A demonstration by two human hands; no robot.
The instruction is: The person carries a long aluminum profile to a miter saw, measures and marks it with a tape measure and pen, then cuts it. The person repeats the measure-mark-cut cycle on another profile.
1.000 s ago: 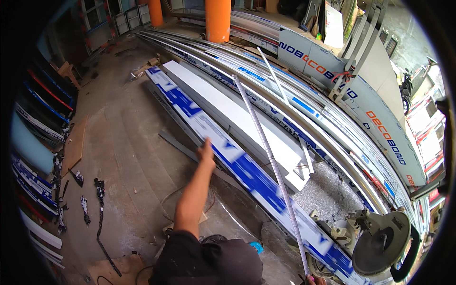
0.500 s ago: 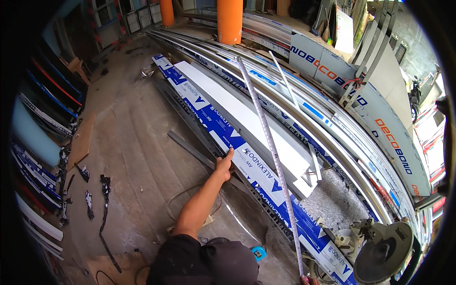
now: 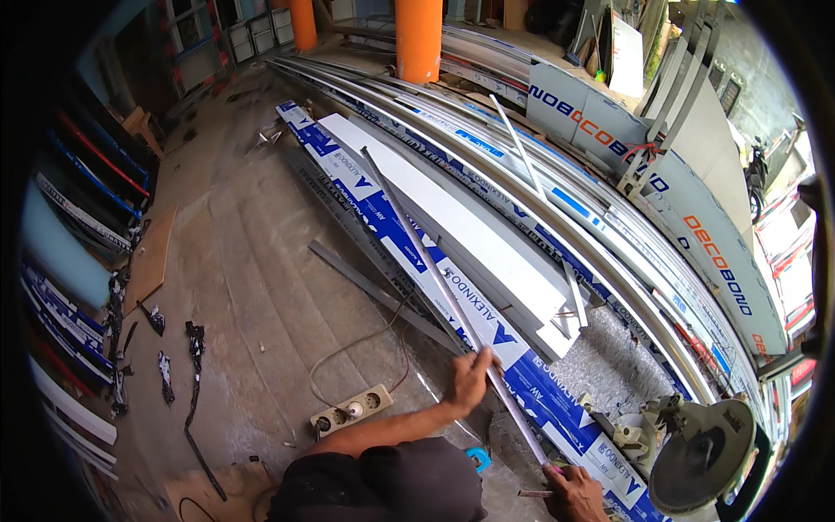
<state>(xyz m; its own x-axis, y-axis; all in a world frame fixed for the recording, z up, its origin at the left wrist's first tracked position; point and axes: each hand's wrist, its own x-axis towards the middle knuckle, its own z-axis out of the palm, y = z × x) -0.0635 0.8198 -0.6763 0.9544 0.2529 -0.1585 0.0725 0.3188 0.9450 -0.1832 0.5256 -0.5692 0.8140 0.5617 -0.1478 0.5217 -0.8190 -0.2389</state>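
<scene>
A long, thin metal strip (image 3: 439, 278) slants across a blue-and-white wrapped profile (image 3: 513, 348). My left hand (image 3: 470, 383) is closed around it partway along its length. Nearer to me, my right hand (image 3: 576, 496) grips the strip close to its near end. A short dark stick-like piece (image 3: 534, 493) pokes out beside the right fingers; its kind is hard to make out. By my knee lies a light-blue object (image 3: 477, 458), partly hidden by my dark clothing.
A round-guarded cutting machine (image 3: 703, 457) stands at the right, close to my right hand. White profiles (image 3: 452, 209) and stacks of long metal lengths (image 3: 600, 226) lie beyond. On the floor at left are a power strip (image 3: 352, 411) with a cable and dark scraps (image 3: 193, 374).
My left hand has left the wrapped profile and moved nearer, onto the strip. The strip's far end has swung left, over the wrapped profile. More of my right hand shows.
</scene>
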